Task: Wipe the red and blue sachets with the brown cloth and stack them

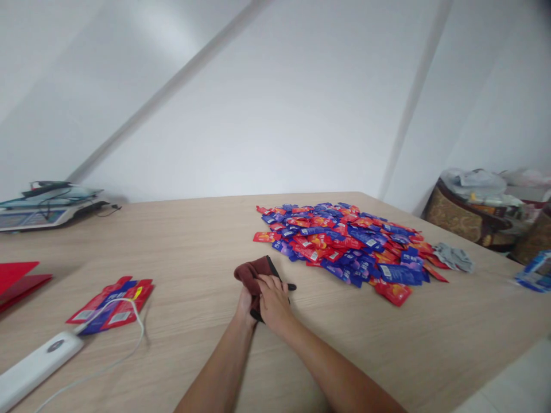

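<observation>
A dark brown cloth item [253, 274] with black edging is held between both hands above the middle of the table. My left hand [245, 304] is closed on it from below, its fingers mostly hidden by the fabric. From the right, my right hand [274, 297] grips the same cloth, its fingers lying over the front. A large heap of red and blue packets [344, 241] spreads behind and to the right of the hands. Several more packets [112, 307] lie together at the left.
A white device [41, 367] with a cable is at the lower left, near a red folder [21, 284]. A scale [43, 217] stands at the far left. Grey gloves [454, 257] lie beside the heap on the table [181, 246]. Chairs with bags [469, 206] stand beyond.
</observation>
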`<control>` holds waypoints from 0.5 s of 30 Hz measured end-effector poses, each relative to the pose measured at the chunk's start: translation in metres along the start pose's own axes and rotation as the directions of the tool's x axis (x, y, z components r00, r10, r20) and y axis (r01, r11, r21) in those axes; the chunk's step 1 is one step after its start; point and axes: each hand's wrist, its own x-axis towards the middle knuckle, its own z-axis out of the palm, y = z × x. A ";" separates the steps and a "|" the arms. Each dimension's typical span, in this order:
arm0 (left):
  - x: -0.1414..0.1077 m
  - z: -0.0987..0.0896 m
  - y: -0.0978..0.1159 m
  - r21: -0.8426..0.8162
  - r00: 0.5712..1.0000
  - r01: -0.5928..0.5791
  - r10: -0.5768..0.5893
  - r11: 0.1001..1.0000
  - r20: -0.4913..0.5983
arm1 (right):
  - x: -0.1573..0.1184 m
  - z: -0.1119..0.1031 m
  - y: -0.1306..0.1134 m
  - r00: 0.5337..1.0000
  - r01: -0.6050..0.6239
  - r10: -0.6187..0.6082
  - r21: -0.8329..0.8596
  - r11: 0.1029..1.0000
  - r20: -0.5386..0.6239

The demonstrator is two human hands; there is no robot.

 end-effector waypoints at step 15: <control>0.001 -0.005 -0.003 -0.046 0.998 0.059 -0.060 0.997 -0.022 | -0.007 -0.016 0.033 1.000 0.009 -0.009 -0.030 1.000 -0.016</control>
